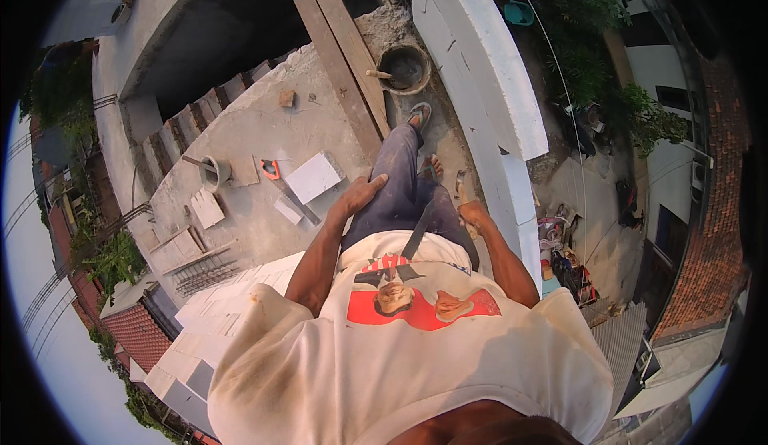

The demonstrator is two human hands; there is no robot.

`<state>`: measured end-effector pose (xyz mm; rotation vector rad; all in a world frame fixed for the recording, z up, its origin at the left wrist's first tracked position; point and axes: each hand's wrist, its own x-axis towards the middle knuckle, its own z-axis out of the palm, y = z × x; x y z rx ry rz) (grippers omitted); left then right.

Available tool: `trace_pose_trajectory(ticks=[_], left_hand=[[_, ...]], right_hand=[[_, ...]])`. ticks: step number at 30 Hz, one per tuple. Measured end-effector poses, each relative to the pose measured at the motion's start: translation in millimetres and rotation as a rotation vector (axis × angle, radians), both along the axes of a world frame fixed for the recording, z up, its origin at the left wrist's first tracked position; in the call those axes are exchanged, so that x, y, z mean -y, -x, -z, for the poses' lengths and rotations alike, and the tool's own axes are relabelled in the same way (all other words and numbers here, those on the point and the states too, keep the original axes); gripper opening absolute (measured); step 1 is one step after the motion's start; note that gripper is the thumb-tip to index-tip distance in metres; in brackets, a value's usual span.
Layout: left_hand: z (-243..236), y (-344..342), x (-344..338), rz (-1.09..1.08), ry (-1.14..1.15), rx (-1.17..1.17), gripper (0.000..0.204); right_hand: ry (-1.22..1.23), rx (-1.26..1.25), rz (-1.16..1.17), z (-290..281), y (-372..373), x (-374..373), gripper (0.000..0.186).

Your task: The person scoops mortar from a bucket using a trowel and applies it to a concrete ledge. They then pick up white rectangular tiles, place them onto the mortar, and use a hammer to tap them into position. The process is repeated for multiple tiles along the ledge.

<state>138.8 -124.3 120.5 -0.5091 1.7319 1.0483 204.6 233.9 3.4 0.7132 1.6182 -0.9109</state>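
In the head view, your left hand (364,194) lies on your thigh (390,205), nothing visible in it; your right hand (474,214) is curled around a wood-handled tool (462,192) beside the white wall (472,77). That wall stands, but a white block (314,178) lies loose on the concrete floor (258,121) and the bucket (428,78) holds grey mix, so work seems unfinished. Long planks (346,53) narrow the strip ahead; an orange-handled saw (270,170) and a pail (223,173) sit leftward.

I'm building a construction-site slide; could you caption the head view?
Left hand on the leg, right hand gripping a wooden-handled tool beside a white wall.
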Motion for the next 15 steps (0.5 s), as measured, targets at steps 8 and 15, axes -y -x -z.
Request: trace_pose_trajectory(ticks=[8, 15], left_hand=[[26, -72, 2, -0.032, 0.401, -0.359, 0.088], [88, -147, 42, 0.105, 0.607, -0.159, 0.087]], right_hand=[[-0.072, 0.107, 0.082, 92, -18, 48, 0.025], [0.090, -0.178, -0.606, 248, 13, 140, 0.051]])
